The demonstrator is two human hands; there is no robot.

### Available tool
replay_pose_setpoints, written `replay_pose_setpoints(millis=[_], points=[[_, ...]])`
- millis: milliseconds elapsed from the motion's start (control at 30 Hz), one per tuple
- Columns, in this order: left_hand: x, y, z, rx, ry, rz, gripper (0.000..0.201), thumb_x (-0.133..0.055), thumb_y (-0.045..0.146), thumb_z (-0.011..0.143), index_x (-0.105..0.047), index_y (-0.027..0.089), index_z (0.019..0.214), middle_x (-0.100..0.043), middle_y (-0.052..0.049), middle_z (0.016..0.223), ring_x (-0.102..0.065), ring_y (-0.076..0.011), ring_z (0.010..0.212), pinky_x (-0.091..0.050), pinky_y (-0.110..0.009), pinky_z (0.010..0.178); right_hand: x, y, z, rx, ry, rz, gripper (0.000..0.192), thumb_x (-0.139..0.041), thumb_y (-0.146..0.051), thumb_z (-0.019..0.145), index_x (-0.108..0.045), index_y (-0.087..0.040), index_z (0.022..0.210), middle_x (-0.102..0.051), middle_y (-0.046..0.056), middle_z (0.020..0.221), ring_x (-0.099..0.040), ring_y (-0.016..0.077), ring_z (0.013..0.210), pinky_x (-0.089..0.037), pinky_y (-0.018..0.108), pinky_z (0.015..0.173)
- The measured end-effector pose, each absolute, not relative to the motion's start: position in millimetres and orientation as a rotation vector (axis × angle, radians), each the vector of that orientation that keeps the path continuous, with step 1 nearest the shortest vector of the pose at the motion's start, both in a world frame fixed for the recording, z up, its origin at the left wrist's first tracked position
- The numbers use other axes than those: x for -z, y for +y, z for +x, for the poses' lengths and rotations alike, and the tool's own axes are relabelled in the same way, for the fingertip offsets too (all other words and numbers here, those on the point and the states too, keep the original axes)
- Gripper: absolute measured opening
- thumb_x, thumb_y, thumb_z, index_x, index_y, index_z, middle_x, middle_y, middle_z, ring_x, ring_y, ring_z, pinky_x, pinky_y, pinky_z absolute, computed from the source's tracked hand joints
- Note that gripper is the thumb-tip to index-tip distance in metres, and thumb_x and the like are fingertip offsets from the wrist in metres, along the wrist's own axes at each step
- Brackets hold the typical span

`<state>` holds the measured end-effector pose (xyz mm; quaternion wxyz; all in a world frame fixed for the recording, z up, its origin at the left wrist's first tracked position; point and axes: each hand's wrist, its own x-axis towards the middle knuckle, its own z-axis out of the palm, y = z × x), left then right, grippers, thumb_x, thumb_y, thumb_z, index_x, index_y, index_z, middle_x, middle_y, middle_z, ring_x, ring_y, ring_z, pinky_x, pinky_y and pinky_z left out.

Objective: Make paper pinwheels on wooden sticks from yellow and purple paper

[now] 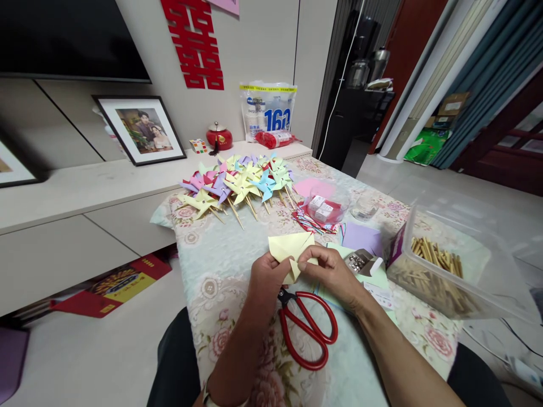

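Observation:
Between my two hands is a pale yellow paper square [285,245], cut in from its corners, with a flap bent toward the middle. My left hand [270,277] grips its left and lower side, thumb on top. The fingers of my right hand [328,268] pinch the paper at its right side. Just below lie red-handled scissors [309,333], their blades partly hidden under my hands. To the right of my right hand sits a small open box of metal pins [358,261] on light green paper. Finished paper pinwheels [241,185] on sticks lie in a pile beyond.
A clear plastic bin [441,271] of short wooden sticks stands at the right. Purple paper [362,237], striped paper strips [311,219] and a round clear container [326,206] lie on the flowered tablecloth [220,316]. Behind is a cabinet with a framed photo [142,130] and a red pot [219,137].

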<state>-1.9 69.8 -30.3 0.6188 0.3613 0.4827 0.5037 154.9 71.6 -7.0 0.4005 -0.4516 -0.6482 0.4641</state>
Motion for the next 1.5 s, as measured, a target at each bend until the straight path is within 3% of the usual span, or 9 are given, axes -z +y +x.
replay_pose_setpoints(millis=[200,400,700,900,1167,1500], points=[[27.7,69.7,0.1,-1.202,1.096,0.756,0.039,-0.078,0.031,0.066,-0.072,0.009,0.097,-0.072,-0.002,0.065,-0.057,-0.0113,0.049,-0.042,-0.020,0.046,9.9,71.7,148.1,-0.915,-1.664,-1.086,0.015,-0.061,-0.018,0.083,-0.063,-0.020,0.069,-0.065,0.003,0.094,-0.059,0.0192,0.091,-0.042,0.030,0.083],[26.0,71.5,1.6,-1.230,1.112,0.712,0.033,-0.079,0.028,0.061,-0.072,0.009,0.087,-0.073,-0.002,0.065,-0.058,-0.0113,0.048,-0.044,-0.020,0.045,18.3,71.9,147.1,-0.867,-1.611,-1.176,0.012,-0.060,-0.016,0.080,-0.063,-0.020,0.069,-0.068,0.005,0.117,-0.061,0.0221,0.103,-0.042,0.031,0.087],[22.1,68.8,1.0,-1.232,1.140,0.714,0.030,-0.076,0.025,0.063,-0.072,0.009,0.088,-0.073,-0.002,0.065,-0.059,-0.0112,0.048,-0.045,-0.020,0.045,19.0,72.8,146.1,-0.809,-1.629,-1.225,0.013,-0.058,-0.020,0.080,-0.060,-0.020,0.067,-0.070,0.006,0.111,-0.061,0.0197,0.084,-0.043,0.031,0.076],[24.5,69.4,1.3,-1.243,1.122,0.712,0.037,-0.077,0.026,0.063,-0.072,0.008,0.096,-0.075,-0.004,0.069,-0.061,-0.0122,0.050,-0.047,-0.021,0.047,18.2,71.8,144.6,-0.704,-1.690,-1.202,0.014,-0.056,-0.018,0.081,-0.058,-0.020,0.068,-0.068,0.007,0.107,-0.062,0.0206,0.089,-0.044,0.031,0.079],[25.1,70.3,2.2,-1.241,1.101,0.696,0.036,-0.077,0.024,0.062,-0.072,0.009,0.094,-0.075,-0.004,0.068,-0.061,-0.0125,0.049,-0.046,-0.020,0.047,17.9,71.5,144.5,-0.652,-1.728,-1.208,0.016,-0.055,-0.017,0.081,-0.053,-0.022,0.066,-0.064,0.005,0.086,-0.062,0.0247,0.105,-0.044,0.032,0.086],[24.7,70.8,3.5,-1.234,1.132,0.693,0.034,-0.079,0.026,0.057,-0.071,0.012,0.087,-0.074,-0.002,0.066,-0.063,-0.0144,0.049,-0.046,-0.021,0.044,17.2,71.4,143.8,-0.678,-1.711,-1.209,0.015,-0.056,-0.019,0.081,-0.054,-0.021,0.066,-0.061,0.004,0.086,-0.059,0.0208,0.088,-0.044,0.031,0.082]])
